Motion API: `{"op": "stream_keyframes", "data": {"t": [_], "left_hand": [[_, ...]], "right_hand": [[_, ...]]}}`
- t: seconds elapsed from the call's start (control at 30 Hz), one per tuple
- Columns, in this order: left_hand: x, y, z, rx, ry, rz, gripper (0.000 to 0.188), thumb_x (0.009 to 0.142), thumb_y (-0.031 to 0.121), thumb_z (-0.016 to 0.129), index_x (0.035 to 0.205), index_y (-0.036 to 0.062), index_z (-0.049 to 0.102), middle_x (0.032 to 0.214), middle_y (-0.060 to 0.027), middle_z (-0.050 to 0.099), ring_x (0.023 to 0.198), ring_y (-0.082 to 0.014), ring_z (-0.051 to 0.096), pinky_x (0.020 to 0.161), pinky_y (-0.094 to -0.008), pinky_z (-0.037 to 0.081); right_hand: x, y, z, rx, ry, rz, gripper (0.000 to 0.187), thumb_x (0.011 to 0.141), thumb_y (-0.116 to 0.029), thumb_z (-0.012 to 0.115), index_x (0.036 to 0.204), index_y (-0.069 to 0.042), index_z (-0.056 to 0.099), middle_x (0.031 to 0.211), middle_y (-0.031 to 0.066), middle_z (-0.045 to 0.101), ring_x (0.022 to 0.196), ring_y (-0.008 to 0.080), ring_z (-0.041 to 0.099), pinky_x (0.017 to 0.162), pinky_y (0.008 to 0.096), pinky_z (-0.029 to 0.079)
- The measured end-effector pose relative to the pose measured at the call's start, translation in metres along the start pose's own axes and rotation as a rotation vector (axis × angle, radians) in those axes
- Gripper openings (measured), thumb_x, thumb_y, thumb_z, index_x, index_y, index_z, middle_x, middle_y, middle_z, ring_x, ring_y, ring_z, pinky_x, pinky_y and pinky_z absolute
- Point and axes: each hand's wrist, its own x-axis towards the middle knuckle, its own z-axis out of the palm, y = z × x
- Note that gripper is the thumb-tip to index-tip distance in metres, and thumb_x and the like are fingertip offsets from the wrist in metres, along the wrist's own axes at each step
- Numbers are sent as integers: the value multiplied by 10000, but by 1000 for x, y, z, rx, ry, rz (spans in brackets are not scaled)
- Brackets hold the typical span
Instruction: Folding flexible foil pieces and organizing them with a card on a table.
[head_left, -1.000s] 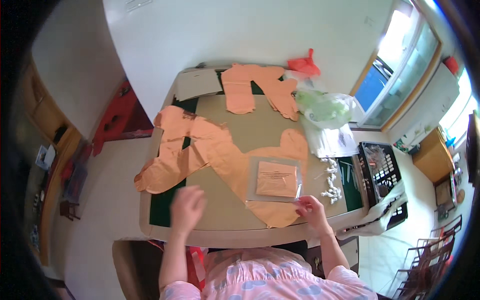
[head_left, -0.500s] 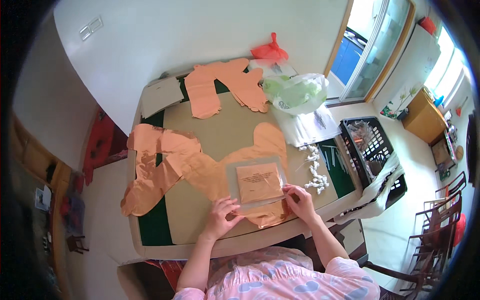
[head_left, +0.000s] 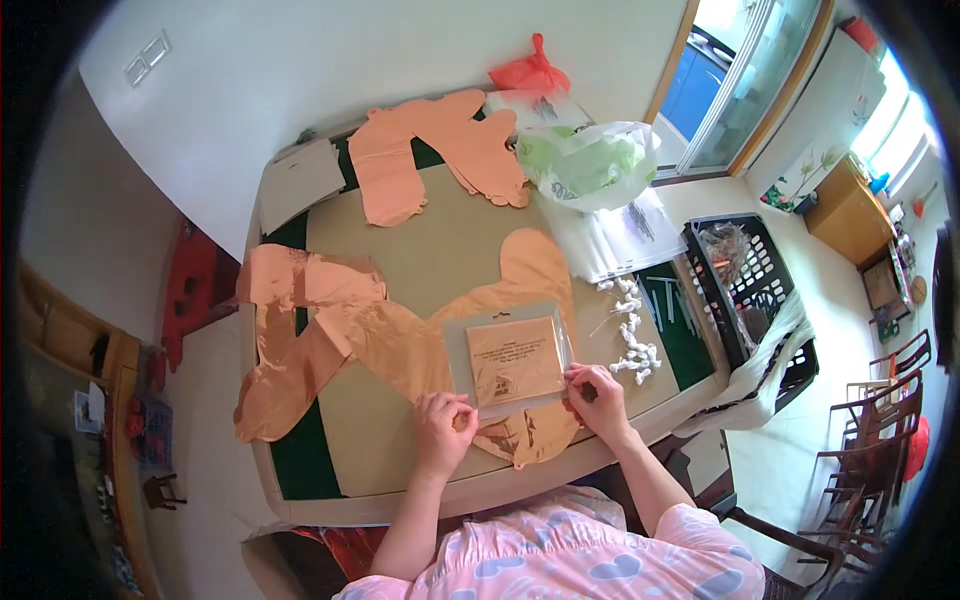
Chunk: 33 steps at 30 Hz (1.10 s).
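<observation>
A clear plastic bag [head_left: 459, 340] with a hang hole at its top holds a flat, folded rose-gold foil balloon [head_left: 517, 358]; dark print shows on its front. My left hand [head_left: 446, 432] pinches the bag's lower left corner between thumb and fingers. At the lower right edge, my right hand [head_left: 598, 402] grips it with curled fingers. Beneath the bag lies a large flat foil balloon [head_left: 532, 262], its rounded end sticking out toward me. Another shiny, creased foil balloon [head_left: 300, 350] spreads at the left and overlaps it.
More flat foil balloons [head_left: 390, 170] lie at the table's far side, beside grey sheets [head_left: 300, 185]. At the right are a green-white plastic bag [head_left: 590, 165], clear bags [head_left: 615, 245], white knotted bits [head_left: 632, 335], thin sticks [head_left: 668, 305] and a black crate [head_left: 740, 280]. A red bag [head_left: 532, 72] stands behind.
The bag has been tilted up slightly, and its hang hole now shows. My left fingers have closed into a pinch at its corner. The view has shifted a little.
</observation>
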Motion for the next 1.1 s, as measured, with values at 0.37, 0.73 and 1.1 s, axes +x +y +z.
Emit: {"op": "stream_keyframes", "data": {"t": [0.37, 0.73, 1.1], "left_hand": [[0, 5, 9, 107, 21, -35, 208, 692, 71, 715, 774, 86, 524, 859, -63, 545, 878, -283, 515, 837, -435, 409], [-6, -5, 14, 45, 101, -59, 252, 714, -25, 652, 876, 57, 477, 857, -106, 514, 865, -320, 488, 774, -434, 410], [1, 1, 8, 249, 63, 75, 207, 732, -33, 609, 884, 62, 504, 878, -104, 541, 862, -310, 520, 770, -428, 433]], "right_hand": [[2, -1, -1, -89, -23, -63, 179, 725, 38, 675, 819, -31, 539, 929, 110, 671, 977, 297, 626, 817, 386, 504], [-2, 0, -4, -115, -23, 8, 194, 771, 100, 548, 918, -26, 537, 917, 140, 573, 895, 334, 555, 761, 399, 464], [-23, -34, 15, -167, -22, -289, 268, 740, 9, 632, 1004, -40, 616, 1123, 164, 591, 1139, 357, 542, 963, 441, 452]]}}
